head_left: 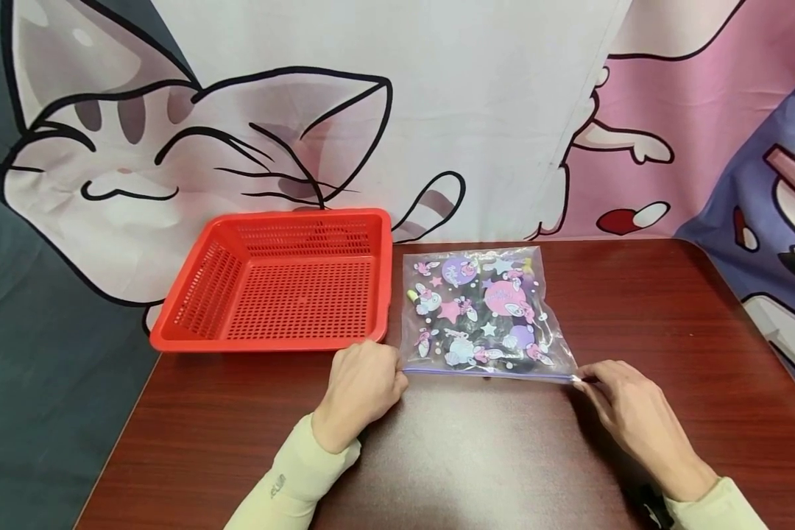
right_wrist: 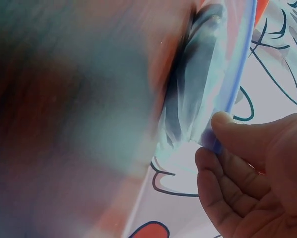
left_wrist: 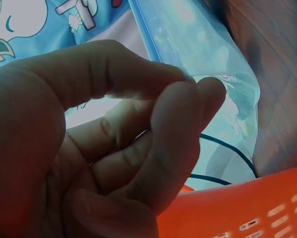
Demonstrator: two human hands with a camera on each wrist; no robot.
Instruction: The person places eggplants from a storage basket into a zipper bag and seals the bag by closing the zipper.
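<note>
A clear zip bag (head_left: 477, 313) printed with pink, purple and pale blue figures lies on the table, its purple zip strip (head_left: 486, 374) toward me. Something dark shows inside it; its kind is unclear. My left hand (head_left: 364, 386) pinches the bag's near left corner between thumb and finger, as the left wrist view also shows. At the near right corner my right hand (head_left: 629, 412) pinches the end of the strip. In the right wrist view the thumb (right_wrist: 238, 136) presses on the blue-purple strip (right_wrist: 238, 74), and the bag's side bulges around its dark contents.
A red perforated plastic basket (head_left: 271, 346) stands just left of the bag, close to my left hand. The dark reddish-brown table (head_left: 669, 309) meets a cartoon-printed cloth (head_left: 490, 132) at the back.
</note>
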